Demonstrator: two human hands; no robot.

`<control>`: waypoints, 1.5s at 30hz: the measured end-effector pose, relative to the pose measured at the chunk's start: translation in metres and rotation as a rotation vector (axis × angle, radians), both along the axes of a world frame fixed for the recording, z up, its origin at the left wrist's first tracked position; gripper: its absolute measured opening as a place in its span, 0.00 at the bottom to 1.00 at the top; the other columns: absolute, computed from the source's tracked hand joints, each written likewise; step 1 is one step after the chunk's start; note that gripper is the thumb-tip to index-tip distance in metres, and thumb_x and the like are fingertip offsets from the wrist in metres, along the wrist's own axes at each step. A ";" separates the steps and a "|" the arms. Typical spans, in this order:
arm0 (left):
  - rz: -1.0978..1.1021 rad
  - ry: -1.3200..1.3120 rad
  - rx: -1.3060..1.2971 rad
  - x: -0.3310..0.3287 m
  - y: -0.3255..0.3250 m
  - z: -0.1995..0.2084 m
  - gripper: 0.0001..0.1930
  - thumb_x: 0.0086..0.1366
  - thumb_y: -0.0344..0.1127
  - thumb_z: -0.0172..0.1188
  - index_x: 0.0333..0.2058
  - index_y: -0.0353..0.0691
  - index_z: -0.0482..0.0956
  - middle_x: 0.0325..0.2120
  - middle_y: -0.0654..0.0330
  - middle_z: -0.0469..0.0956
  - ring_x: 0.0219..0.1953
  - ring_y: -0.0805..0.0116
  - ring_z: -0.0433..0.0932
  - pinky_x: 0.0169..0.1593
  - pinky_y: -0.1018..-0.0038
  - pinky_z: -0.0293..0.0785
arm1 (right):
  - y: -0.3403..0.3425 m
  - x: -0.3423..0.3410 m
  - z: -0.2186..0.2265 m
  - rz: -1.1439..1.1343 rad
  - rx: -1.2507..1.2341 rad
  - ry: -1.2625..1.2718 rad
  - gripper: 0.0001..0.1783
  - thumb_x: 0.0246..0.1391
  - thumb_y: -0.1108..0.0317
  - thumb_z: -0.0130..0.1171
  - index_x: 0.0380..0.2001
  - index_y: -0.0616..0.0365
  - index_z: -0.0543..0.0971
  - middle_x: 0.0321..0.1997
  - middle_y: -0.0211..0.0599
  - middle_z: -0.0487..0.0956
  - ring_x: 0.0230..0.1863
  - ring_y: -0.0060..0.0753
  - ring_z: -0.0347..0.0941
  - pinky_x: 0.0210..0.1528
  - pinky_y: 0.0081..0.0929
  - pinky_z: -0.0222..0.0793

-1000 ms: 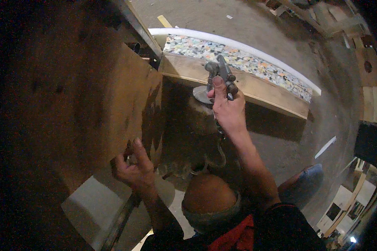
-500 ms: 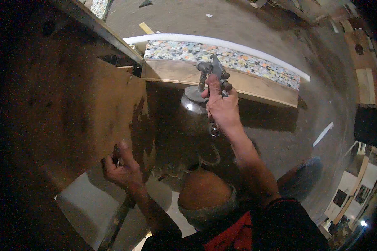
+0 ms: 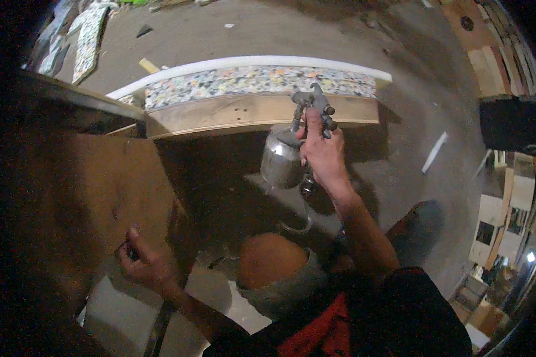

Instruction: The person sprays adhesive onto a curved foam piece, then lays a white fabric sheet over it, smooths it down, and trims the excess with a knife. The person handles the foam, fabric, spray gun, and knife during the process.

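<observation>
Foam-padded board: bare wood on its near face, speckled foam along it, a white foam strip at its far edge.
Spray gun: on the board's near side, toward its right end, the head overlapping the wood in this view; contact cannot be told.
Metal cup: hung below the gun, nearer the person than the board.
Right hand: wrapped around the gun's handle, thumb laid up its back; the trigger fingers are mostly hidden, so any pull cannot be judged.
Left hand: well nearer than the board's left end, over the plywood panel; fingers curled, whether around something small cannot be told.
Hose: looped between the board and the bare knee.
Knock risk: a forward wrist swing might strike gun or cup against the board.
Spill risk: tipping the cup further could leak its contents, if any, should the lid be loose.
Snag risk: the loop could catch on the knee and jerk the gun.
Stray-spray risk: an unintended trigger squeeze might coat the foam.
</observation>
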State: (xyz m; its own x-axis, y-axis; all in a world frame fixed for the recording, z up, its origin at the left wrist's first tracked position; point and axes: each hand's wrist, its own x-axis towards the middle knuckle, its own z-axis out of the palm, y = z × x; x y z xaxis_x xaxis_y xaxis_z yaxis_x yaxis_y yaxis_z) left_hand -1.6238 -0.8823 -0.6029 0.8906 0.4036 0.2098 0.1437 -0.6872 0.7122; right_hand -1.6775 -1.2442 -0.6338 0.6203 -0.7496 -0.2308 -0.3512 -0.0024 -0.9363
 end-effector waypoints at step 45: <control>-0.120 0.143 0.163 0.011 0.044 -0.005 0.23 0.71 0.50 0.60 0.41 0.29 0.85 0.39 0.49 0.86 0.39 0.61 0.83 0.44 0.68 0.77 | -0.111 -0.152 0.026 -0.278 0.045 0.132 0.24 0.70 0.46 0.50 0.43 0.60 0.76 0.30 0.37 0.80 0.13 0.20 0.64 0.13 0.25 0.63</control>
State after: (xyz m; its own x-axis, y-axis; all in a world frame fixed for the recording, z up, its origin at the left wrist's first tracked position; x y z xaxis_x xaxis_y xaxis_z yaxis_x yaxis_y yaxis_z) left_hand -1.6125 -0.8381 -0.6077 0.9554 0.2644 0.1316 0.1456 -0.8094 0.5689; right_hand -1.8291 -1.3550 -0.6081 0.3549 -0.8736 -0.3330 -0.4514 0.1518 -0.8793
